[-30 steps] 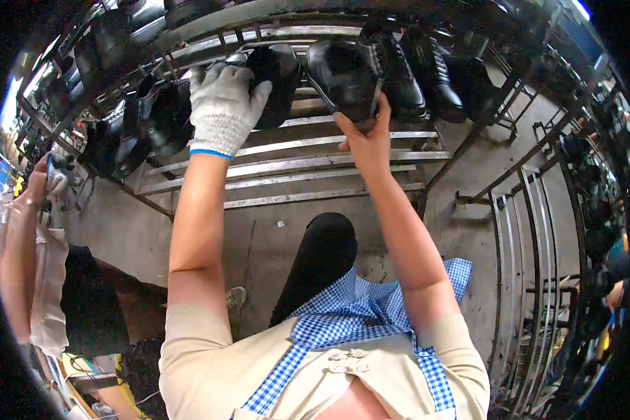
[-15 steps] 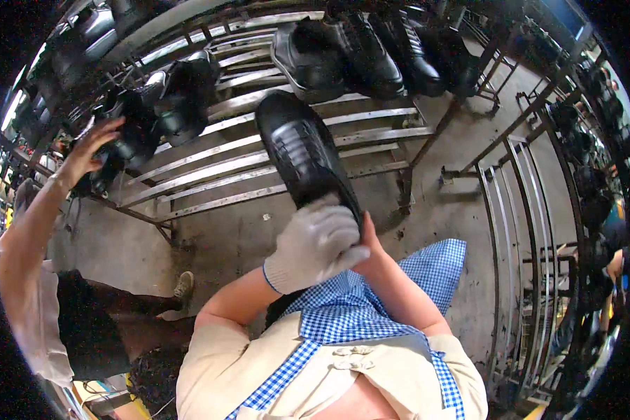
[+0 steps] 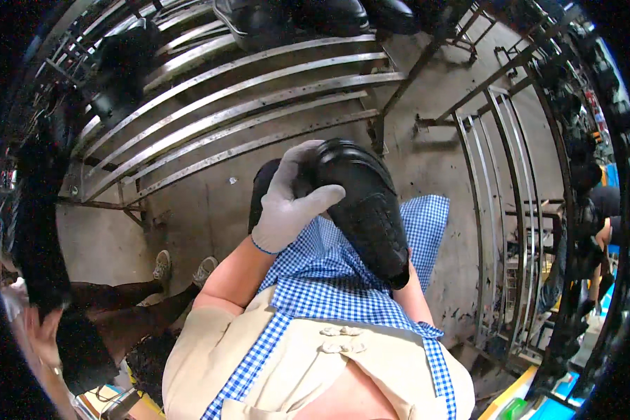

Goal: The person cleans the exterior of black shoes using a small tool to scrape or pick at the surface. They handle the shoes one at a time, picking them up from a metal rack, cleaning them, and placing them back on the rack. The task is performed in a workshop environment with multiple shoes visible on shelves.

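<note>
A black lace-up shoe (image 3: 367, 210) is in front of my apron, its padded collar pointing away from me and its toe toward me. My left hand (image 3: 290, 199), in a white knit glove, is at the collar with the thumb on the shoe's side and the fingers curled over its far edge. Behind the shoe my bare right hand (image 3: 409, 257) supports it from below. Only a sliver of that hand shows beside the toe; its fingers are hidden. A dark shape (image 3: 261, 185) left of the glove is too covered to name.
A metal slatted rack (image 3: 259, 87) stands ahead with several black shoes (image 3: 329, 15) at its far side. Another metal rack (image 3: 514, 210) is at right, near shelves of dark shoes. At left a co-worker's legs (image 3: 129, 294) and hand (image 3: 42, 329) show.
The shoe has been turned round and drawn toward me, so its toe now faces me. My gloved hand has moved to the collar. The co-worker's arm has pulled back from the rack.
</note>
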`<action>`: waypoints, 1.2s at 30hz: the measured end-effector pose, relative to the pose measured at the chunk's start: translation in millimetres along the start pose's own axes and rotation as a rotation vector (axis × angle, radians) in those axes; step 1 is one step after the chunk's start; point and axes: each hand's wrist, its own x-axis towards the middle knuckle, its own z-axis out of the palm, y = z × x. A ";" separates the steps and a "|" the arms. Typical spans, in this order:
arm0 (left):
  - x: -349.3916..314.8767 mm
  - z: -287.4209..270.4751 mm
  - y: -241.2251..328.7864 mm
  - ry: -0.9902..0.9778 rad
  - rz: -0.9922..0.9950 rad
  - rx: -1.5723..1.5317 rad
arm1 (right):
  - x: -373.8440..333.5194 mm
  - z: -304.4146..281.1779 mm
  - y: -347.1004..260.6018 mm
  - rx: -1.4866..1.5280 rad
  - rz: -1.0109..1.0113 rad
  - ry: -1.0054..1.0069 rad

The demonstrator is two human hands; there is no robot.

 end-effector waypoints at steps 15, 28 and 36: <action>30.7 -29.1 -74.5 -0.033 -0.074 -0.306 | -83.6 39.6 -83.7 -0.783 -0.378 0.027; 34.8 -52.7 -113.2 -0.181 -0.264 -0.542 | -95.9 85.1 -83.0 -1.161 -0.828 0.063; 42.2 -41.5 -101.2 -0.169 -0.387 -0.212 | -70.9 109.0 -86.0 -0.795 -0.723 0.285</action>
